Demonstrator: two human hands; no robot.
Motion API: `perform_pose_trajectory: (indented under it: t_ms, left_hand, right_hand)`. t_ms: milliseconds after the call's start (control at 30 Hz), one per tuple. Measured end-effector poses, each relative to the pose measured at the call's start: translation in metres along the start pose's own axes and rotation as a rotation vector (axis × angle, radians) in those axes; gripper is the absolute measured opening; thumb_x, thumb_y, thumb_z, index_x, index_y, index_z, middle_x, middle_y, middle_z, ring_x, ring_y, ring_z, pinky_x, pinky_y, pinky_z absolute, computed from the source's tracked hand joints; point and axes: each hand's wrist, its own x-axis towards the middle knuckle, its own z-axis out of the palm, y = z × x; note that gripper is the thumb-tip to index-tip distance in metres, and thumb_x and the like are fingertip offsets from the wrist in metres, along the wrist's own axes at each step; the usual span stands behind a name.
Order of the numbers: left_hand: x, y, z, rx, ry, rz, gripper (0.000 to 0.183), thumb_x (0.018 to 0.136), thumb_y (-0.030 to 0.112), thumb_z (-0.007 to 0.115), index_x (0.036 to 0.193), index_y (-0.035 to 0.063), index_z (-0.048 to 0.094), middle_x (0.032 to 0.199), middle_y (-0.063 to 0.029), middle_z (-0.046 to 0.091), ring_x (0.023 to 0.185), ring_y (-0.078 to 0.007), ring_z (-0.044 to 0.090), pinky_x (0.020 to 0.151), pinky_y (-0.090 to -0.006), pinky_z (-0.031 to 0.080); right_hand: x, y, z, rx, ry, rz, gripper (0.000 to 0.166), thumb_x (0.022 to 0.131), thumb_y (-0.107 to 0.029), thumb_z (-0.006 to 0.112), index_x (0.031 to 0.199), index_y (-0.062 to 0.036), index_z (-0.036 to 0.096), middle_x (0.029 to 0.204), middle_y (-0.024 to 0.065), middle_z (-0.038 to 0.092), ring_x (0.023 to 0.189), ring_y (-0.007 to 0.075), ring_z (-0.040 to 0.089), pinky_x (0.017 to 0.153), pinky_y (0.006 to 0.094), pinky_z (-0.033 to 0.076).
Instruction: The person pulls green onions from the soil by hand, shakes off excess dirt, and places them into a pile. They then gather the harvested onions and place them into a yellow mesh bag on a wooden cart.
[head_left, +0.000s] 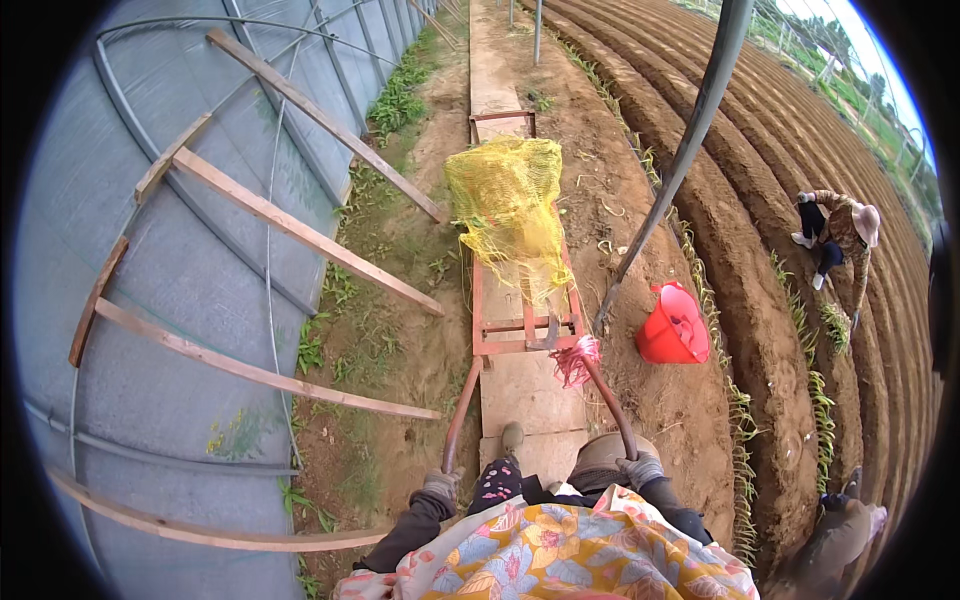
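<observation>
My left hand (442, 482), in a grey work glove, is closed around the left handle (460, 412) of a red metal cart (496, 346). On the other side my gloved right hand (641, 469) grips the right handle (613, 405). A bundle of pink twine (576, 361) is wound where that handle meets the frame. Toward the cart's far end lies a yellow mesh sack (510, 191); its contents are hard to make out. Below the right handle is a tan round object (596, 457), partly hidden, which I cannot identify.
The cart stands on a narrow paved path (532, 397). Wooden poles (300, 229) lean out from the plastic greenhouse wall (210, 315) at left. To the right are a slanted metal post (675, 161), a red bucket (675, 326), planted furrows (757, 337), and two people, one bending (844, 229).
</observation>
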Motion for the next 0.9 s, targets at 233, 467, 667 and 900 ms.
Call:
perform_pose_trajectory:
  t_ms: [233,467,667,900]
  left_hand:
    - [0.139,0.097,0.004,0.129,-0.038,0.162,0.041,0.069,0.037,0.069,0.081,0.0027,0.05,0.051,-0.0055,0.048,0.038,-0.0173,0.047,0.036,-0.0336,0.036]
    - [0.18,0.284,0.019,-0.145,-0.112,0.073,0.03,0.073,0.025,0.068,0.068,0.008,0.044,0.044,-0.0011,0.04,0.031,-0.0124,0.036,0.03,-0.028,0.028]
    - [0.24,0.427,0.026,-0.038,-0.009,-0.049,0.026,0.073,0.024,0.068,0.07,0.0087,0.047,0.045,-0.0001,0.039,0.031,-0.0128,0.035,0.029,-0.0291,0.025]
    - [0.342,0.584,0.022,0.171,0.152,-0.005,0.018,0.077,0.025,0.059,0.078,0.0087,0.051,0.048,-0.0004,0.04,0.032,-0.0145,0.037,0.031,-0.0308,0.03]
  right_hand:
    - [0.109,-0.16,-0.039,0.1,-0.022,0.227,0.035,0.066,-0.026,0.072,0.086,0.0013,0.062,0.064,0.0051,0.058,0.055,0.0124,0.053,0.052,0.0287,0.043]
    - [0.266,-0.245,-0.065,0.079,0.052,0.084,0.036,0.066,-0.028,0.069,0.087,0.001,0.062,0.064,0.007,0.058,0.058,0.0154,0.055,0.054,0.0301,0.044]
    - [0.382,-0.345,-0.07,0.083,0.016,0.094,0.038,0.065,-0.029,0.07,0.088,0.0002,0.062,0.064,0.0052,0.059,0.056,0.0135,0.054,0.053,0.0284,0.044]
    - [0.537,-0.442,-0.084,0.15,-0.084,0.094,0.043,0.067,-0.032,0.066,0.096,-0.0001,0.06,0.072,0.0113,0.063,0.066,0.0206,0.059,0.063,0.0326,0.045]
